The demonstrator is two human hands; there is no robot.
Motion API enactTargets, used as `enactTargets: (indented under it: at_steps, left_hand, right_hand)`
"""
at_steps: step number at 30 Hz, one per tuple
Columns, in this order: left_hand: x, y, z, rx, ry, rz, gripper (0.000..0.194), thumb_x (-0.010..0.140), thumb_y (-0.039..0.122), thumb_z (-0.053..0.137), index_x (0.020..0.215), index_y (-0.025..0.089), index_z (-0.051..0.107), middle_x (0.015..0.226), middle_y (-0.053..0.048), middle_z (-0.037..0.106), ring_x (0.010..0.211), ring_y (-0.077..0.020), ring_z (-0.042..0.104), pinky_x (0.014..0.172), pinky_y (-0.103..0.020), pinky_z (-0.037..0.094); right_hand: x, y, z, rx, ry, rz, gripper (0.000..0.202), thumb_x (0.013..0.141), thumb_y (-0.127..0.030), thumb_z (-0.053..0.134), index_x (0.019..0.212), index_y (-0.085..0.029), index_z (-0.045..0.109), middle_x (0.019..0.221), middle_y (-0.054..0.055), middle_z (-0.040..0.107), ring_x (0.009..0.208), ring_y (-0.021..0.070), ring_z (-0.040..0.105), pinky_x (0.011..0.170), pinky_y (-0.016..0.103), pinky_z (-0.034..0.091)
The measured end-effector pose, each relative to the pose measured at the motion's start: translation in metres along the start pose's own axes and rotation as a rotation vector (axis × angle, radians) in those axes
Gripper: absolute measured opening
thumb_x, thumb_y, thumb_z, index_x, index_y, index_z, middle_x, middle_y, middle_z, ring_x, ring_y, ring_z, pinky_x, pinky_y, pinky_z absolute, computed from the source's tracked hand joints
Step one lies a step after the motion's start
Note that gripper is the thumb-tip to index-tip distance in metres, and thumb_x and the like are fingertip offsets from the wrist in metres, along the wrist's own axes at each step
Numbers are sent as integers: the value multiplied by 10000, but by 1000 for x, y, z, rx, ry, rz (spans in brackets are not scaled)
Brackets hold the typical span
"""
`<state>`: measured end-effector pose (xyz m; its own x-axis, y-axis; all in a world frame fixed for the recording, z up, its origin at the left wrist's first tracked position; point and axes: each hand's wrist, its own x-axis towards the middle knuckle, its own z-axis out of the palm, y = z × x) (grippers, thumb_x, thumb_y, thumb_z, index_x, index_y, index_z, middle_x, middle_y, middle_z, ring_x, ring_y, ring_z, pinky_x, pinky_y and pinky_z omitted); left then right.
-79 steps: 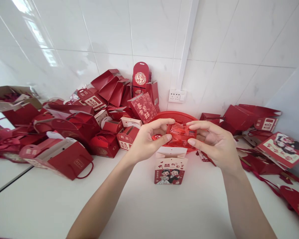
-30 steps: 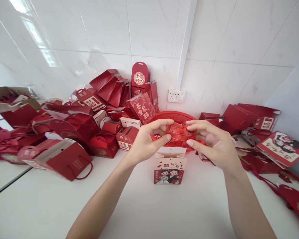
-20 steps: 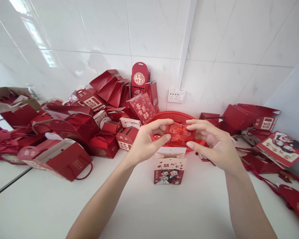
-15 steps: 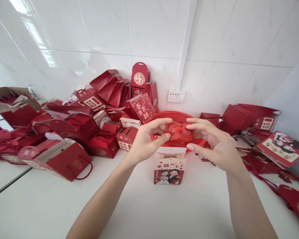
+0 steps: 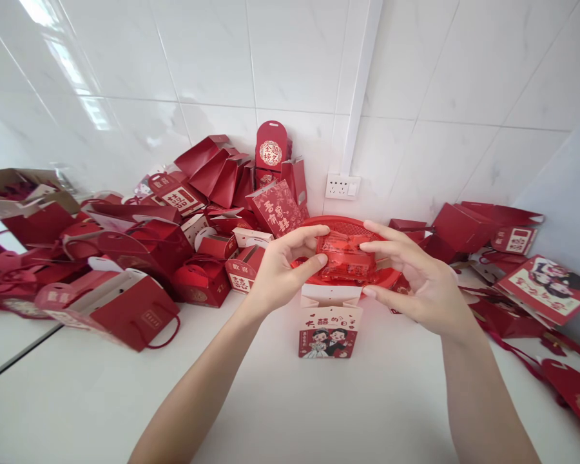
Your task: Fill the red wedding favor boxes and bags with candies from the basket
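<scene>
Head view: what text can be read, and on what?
"大囍的日子": couple-print box
"金榜題名": tall red box
"吾有家囍": leaning red box
"歡喜", "囍": several boxes
Too small or blurred: print on red packets, right-side panel.

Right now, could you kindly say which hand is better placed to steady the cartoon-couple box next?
Probably the right hand: its fingers are spread, and its thumb shows close to the box's top edge. The left hand seems occupied, pinching the red packet.
</scene>
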<state>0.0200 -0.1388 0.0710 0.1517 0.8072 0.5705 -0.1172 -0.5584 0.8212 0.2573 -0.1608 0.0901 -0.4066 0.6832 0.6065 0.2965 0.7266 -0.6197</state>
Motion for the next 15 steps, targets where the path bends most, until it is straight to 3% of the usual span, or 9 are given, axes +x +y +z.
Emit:
enactTargets:
  at_steps: [8, 15]
  left_hand:
    - [0, 1, 1, -10, 18, -5, 367, 812, 195, 774, 1176, 171, 729, 888, -39, 721, 851, -175, 702, 809, -287, 579]
    - [-1, 1, 1, -5, 23, -14, 381, 811, 209, 782, 1185, 171, 728, 911, -48, 728, 865, -179, 704, 819, -294, 582]
  right_hand:
    - [0, 5, 1, -234, 1, -67, 544, 856, -131, 693, 1341, -365, 616, 1602, 27, 434, 1468, 303, 437, 1140, 526, 472]
    - [1, 5, 4, -360, 31, -99, 517, 868, -112, 656, 1333, -337, 618, 1585, 46, 454, 1459, 290, 456, 1168, 515, 447]
